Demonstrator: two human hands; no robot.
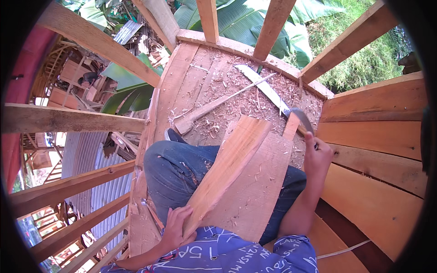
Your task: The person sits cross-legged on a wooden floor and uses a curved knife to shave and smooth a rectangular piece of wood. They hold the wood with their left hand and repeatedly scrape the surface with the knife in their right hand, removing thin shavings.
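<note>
A narrow wooden plank [227,173] slants from my waist up across my lap, its far end past my knees. My left hand [177,225] grips its near end at the left edge. Beneath it lies a wider flat board [257,186], resting over my legs. My right hand [317,154] is closed around the handle of a curved knife [302,118], raised at the right, apart from the plank. The fingers hide most of that handle. On the floor ahead a long machete [261,86] lies with its pale blade pointing away to the left.
A tapered wooden stick [214,108] lies across the machete blade. Wood shavings [227,86] cover the floor boards. Wooden rails [77,119] fence the left and far sides; a plank wall [368,141] closes the right. Banana leaves [241,22] hang beyond the far edge.
</note>
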